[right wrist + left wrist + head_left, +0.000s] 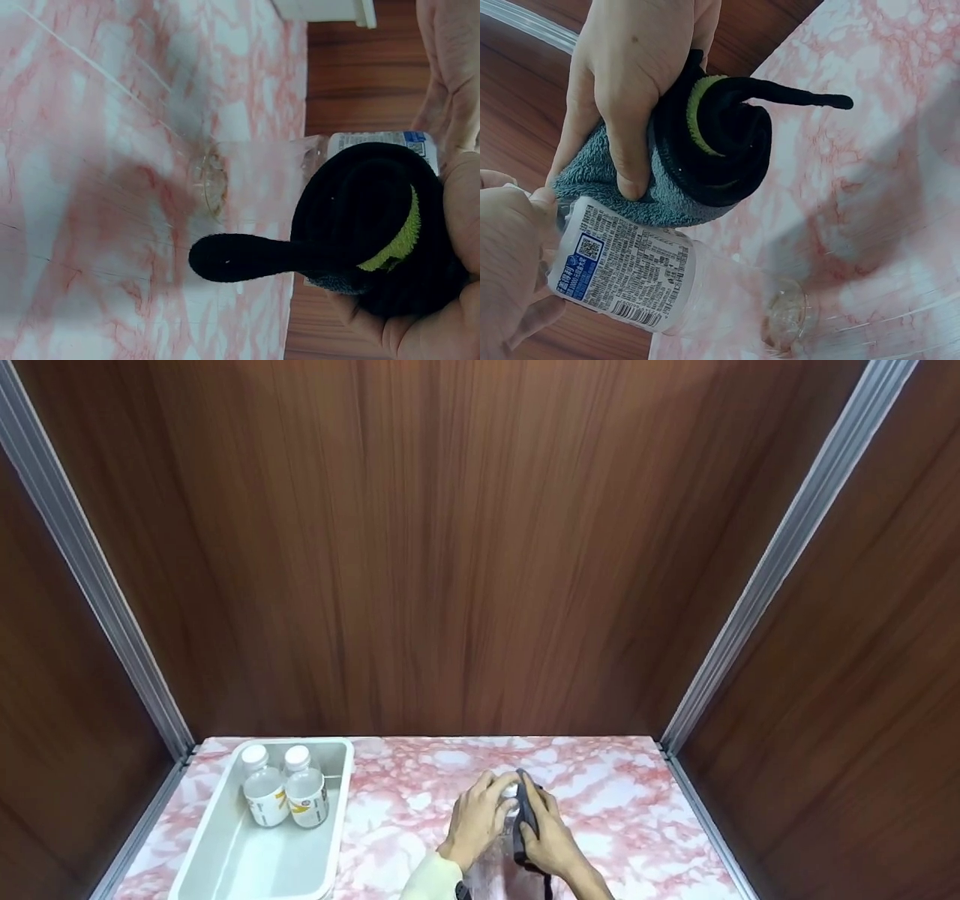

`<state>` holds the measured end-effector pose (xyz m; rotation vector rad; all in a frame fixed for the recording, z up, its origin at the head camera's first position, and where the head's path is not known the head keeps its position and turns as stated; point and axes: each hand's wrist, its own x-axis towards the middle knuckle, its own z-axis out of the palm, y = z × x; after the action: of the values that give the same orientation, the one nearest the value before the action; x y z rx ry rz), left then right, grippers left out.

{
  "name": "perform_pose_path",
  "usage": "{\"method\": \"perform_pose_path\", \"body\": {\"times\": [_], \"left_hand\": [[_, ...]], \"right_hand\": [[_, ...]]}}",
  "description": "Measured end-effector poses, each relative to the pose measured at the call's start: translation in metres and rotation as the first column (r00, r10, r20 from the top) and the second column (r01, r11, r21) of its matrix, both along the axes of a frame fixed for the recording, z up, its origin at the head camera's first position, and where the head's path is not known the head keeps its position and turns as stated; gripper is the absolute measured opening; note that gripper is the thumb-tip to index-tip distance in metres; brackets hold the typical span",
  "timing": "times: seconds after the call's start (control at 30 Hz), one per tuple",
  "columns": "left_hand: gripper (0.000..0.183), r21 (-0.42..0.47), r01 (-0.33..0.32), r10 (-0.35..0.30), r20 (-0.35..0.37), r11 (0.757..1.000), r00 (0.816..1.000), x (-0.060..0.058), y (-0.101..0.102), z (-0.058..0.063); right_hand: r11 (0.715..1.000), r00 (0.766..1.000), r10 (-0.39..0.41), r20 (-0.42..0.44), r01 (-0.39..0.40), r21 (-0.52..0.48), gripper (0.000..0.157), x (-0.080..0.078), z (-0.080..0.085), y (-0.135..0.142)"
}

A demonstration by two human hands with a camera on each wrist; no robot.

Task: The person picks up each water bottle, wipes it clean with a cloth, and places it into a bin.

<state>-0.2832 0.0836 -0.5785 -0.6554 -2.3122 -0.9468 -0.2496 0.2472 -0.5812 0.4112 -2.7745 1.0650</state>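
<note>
A clear plastic bottle (622,270) with a white printed label stands on the marbled tabletop, its white cap (511,791) showing between the hands in the head view. My left hand (475,819) grips the bottle around its cap and neck. On the other side, my right hand (551,836) holds a rolled grey towel (679,195) with black edging, a green stripe and a black loop (240,257). The towel roll lies against the bottle's neck and upper label. In the right wrist view it covers most of the label.
Left on the table sits a pale grey tray (251,870) holding two capped clear bottles (265,795) with white and yellow labels. Brown wood-grain panels (420,585) enclose the pink-and-white tabletop (397,847) at the back and sides, with metal rails (787,532) at the corners.
</note>
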Motion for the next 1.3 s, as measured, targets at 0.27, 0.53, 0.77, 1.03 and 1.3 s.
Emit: {"method": "perform_pose_path", "body": {"times": [0.27, 0.53, 0.77, 1.03, 1.3], "left_hand": [[0.038, 0.026, -0.012, 0.012, -0.025, 1.000, 1.000, -0.002, 0.002, -0.003], [0.040, 0.027, -0.007, 0.008, -0.024, 1.000, 1.000, -0.002, 0.001, -0.003], [0.038, 0.018, -0.011, 0.011, -0.033, 1.000, 0.999, -0.002, 0.001, -0.003], [0.037, 0.023, -0.018, 0.019, -0.035, 1.000, 0.999, -0.001, 0.001, -0.003], [0.039, 0.020, -0.034, 0.034, -0.021, 0.999, 0.999, -0.001, 0.001, -0.005]], "right_hand": [[1.000, 1.000, -0.012, 0.009, 0.012, -0.003, 0.082, 0.001, -0.003, 0.000], [1.000, 1.000, -0.014, 0.026, 0.015, -0.023, 0.077, 0.003, -0.008, 0.000], [1.000, 0.999, -0.012, 0.039, 0.013, -0.020, 0.075, 0.004, -0.013, 0.001], [1.000, 0.998, -0.004, 0.062, 0.005, -0.019, 0.074, 0.007, -0.021, 0.001], [1.000, 0.999, -0.008, 0.048, 0.008, -0.010, 0.075, 0.008, -0.030, 0.000]]}}
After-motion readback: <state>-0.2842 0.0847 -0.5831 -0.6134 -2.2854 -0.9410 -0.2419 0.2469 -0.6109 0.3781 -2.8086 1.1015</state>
